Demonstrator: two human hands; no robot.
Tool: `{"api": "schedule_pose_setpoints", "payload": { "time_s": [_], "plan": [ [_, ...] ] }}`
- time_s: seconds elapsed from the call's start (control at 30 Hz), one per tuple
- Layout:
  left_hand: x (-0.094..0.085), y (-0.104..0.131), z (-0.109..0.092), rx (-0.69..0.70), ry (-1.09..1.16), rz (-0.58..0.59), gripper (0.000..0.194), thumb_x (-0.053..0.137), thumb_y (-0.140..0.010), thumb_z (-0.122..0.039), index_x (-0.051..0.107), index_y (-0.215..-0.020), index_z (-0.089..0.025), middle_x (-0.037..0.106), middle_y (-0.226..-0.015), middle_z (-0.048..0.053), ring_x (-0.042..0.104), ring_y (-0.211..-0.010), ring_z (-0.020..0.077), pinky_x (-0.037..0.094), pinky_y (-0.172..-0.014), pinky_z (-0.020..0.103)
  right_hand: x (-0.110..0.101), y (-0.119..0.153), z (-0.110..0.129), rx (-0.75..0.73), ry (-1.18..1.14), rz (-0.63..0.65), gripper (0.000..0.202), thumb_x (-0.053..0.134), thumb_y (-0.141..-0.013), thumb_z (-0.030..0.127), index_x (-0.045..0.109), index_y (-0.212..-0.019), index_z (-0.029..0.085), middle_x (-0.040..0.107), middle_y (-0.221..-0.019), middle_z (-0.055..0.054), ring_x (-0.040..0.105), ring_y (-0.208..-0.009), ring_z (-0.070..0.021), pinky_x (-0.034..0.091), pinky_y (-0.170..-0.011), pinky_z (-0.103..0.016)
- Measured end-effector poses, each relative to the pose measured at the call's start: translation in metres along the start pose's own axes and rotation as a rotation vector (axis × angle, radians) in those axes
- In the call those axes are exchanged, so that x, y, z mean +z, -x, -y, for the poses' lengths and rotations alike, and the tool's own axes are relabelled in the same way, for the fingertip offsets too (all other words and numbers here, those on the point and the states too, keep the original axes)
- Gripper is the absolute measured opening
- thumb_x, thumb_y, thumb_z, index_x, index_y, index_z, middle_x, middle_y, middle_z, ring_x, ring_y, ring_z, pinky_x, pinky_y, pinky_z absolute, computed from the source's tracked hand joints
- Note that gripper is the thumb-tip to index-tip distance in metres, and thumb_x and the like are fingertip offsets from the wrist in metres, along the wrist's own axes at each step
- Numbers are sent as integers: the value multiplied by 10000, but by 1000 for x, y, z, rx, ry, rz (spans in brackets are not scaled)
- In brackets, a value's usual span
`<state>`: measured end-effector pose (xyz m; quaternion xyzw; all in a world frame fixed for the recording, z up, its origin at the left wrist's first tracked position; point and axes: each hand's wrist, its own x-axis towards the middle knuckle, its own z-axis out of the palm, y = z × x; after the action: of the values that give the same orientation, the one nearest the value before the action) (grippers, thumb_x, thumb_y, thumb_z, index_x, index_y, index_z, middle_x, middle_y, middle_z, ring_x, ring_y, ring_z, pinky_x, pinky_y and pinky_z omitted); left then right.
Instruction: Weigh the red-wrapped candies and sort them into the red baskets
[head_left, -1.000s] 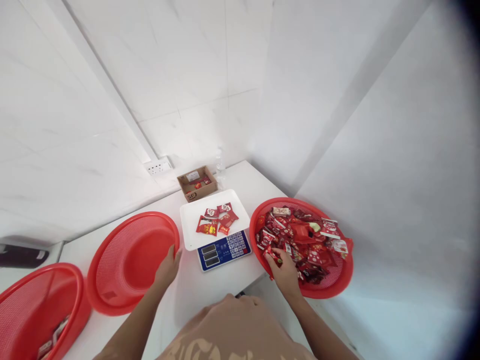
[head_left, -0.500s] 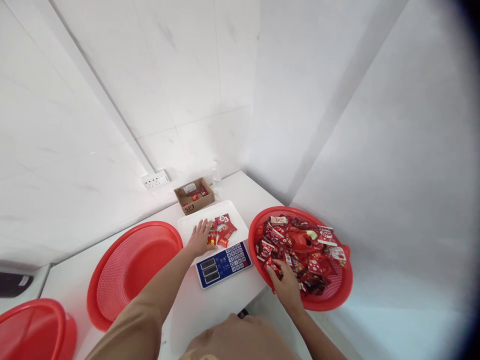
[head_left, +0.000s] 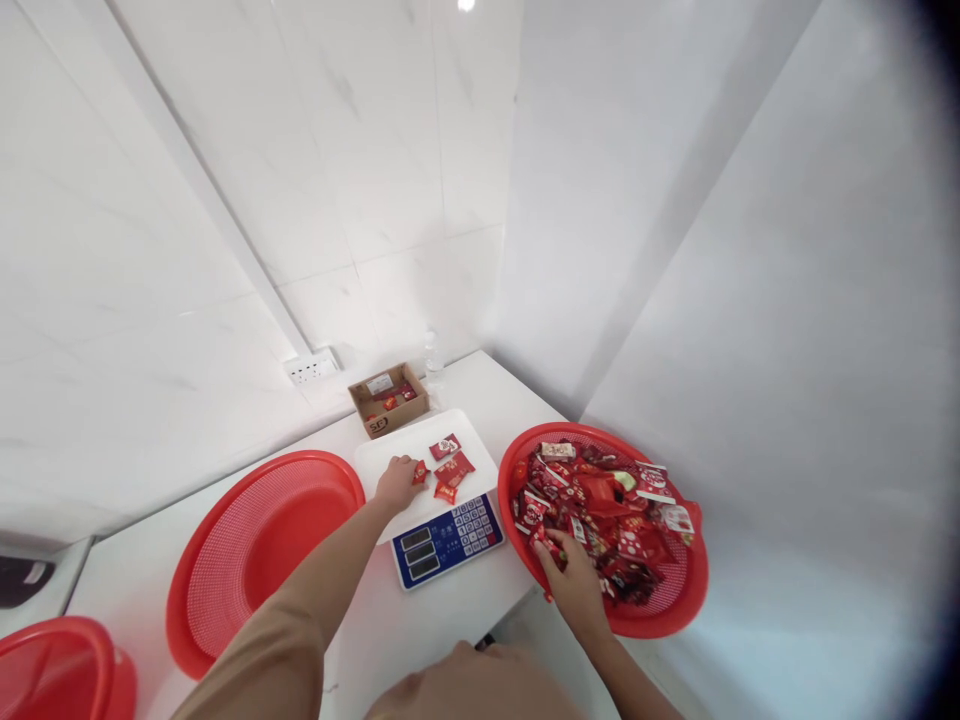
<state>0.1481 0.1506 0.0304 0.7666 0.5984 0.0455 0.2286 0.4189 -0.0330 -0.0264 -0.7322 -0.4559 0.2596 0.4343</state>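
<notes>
My left hand (head_left: pixel 399 484) is over the white pan (head_left: pixel 390 448) of a digital scale, its fingers curled round red-wrapped candy (head_left: pixel 420 472). Several other red wrapped sweets (head_left: pixel 454 468) lie on the pan to the right of that hand. The scale's blue keypad panel (head_left: pixel 448 542) faces me. At the near left rim of the red mesh basket (head_left: pixel 686 600), my right hand (head_left: pixel 576 578) pinches a small red-wrapped sweet (head_left: pixel 551 543). The basket is heaped with mostly red candy packets (head_left: pixel 600 500). My fingers partly hide what each hand holds.
A red basket (head_left: pixel 285 545) stands left of the scale, and another red basket (head_left: pixel 52 670) is at the lower left. Behind the scale are a small cardboard box (head_left: pixel 388 400) with some sweets and a clear bottle (head_left: pixel 433 358). Walls close off the back and right.
My left hand has gone from lying spread on the pan to curling its fingers round candy, drawing back slightly left. My right hand stays at the basket with its sweet.
</notes>
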Motion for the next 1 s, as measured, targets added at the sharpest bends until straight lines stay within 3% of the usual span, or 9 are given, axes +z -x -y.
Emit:
{"api": "schedule_pose_setpoints", "payload": {
  "time_s": [0.13, 0.27, 0.33, 0.43, 0.5, 0.57, 0.7, 0.87, 1.0],
  "plan": [
    [-18, 15, 8, -112, 59, -157, 244, 556, -773, -412, 592, -893, -203, 629, -969, 83, 524, -1027, 254, 379, -836, 321, -1, 0, 1, 3, 6, 3, 392, 523, -748, 534, 610, -935, 201, 640, -1015, -111, 576, -977, -261, 450, -861, -396],
    [-50, 50, 39, -347, 101, -354, 349, 513, -755, -549, 555, -792, -205, 637, -783, 60, 595, -827, 255, 398, -718, 320, -1, 0, 0, 7, -3, 12, 399, 524, -751, 528, 605, -944, 188, 639, -1021, -121, 574, -982, -261, 446, -865, -393],
    [-63, 73, 61, -428, 85, -372, 396, 486, -750, -589, 546, -775, -198, 639, -744, 74, 603, -767, 274, 398, -669, 336, -1, 0, 0, 2, -8, 18, 396, 525, -760, 521, 597, -957, 185, 633, -1028, -123, 568, -993, -260, 436, -881, -395],
    [-73, 104, 93, -533, 33, -285, 479, 407, -766, -636, 562, -848, -190, 655, -750, 82, 618, -740, 278, 413, -653, 350, -1, 0, -1, -1, 5, 20, 396, 525, -764, 521, 593, -958, 182, 625, -1038, -128, 560, -1003, -262, 426, -892, -399],
    [-70, 116, 107, -547, -40, -252, 543, 376, -780, -630, 557, -997, -166, 669, -859, 111, 621, -821, 301, 431, -690, 376, -1, 0, -1, 5, 14, 28, 404, 518, -768, 526, 592, -962, 180, 623, -1050, -133, 559, -1006, -265, 428, -887, -396],
    [-61, 119, 111, -488, -134, -297, 599, 375, -798, -592, 494, -1163, -133, 636, -1064, 153, 578, -1004, 324, 425, -811, 423, 0, 0, 0, 15, 17, 35, 415, 515, -768, 530, 592, -972, 177, 624, -1057, -137, 560, -1010, -265, 431, -882, -390],
    [-31, 98, 84, -205, -225, -389, 646, 377, -839, -527, 386, -1324, -100, 417, -1391, 172, 280, -1338, 307, 241, -1068, 449, 0, -1, 0, 17, 20, 36, 409, 520, -763, 529, 597, -962, 181, 631, -1048, -131, 566, -1004, -262, 437, -874, -382],
    [8, 50, 18, 304, -213, -130, 704, 459, -809, -563, 304, -1410, -229, 219, -1516, 116, 144, -1396, 300, 167, -1108, 484, -1, -1, 1, -5, 17, 9, 415, 530, -750, 538, 609, -945, 180, 642, -1019, -114, 578, -984, -253, 441, -879, -388],
    [21, 9, -18, 450, -217, 40, 842, 514, -737, -636, 240, -1436, -257, 126, -1537, 126, 70, -1403, 325, 116, -1103, 520, 0, 0, -1, -4, 40, -22, 409, 524, -752, 536, 614, -938, 184, 650, -1010, -110, 580, -979, -253, 449, -871, -392]
  ]
}}
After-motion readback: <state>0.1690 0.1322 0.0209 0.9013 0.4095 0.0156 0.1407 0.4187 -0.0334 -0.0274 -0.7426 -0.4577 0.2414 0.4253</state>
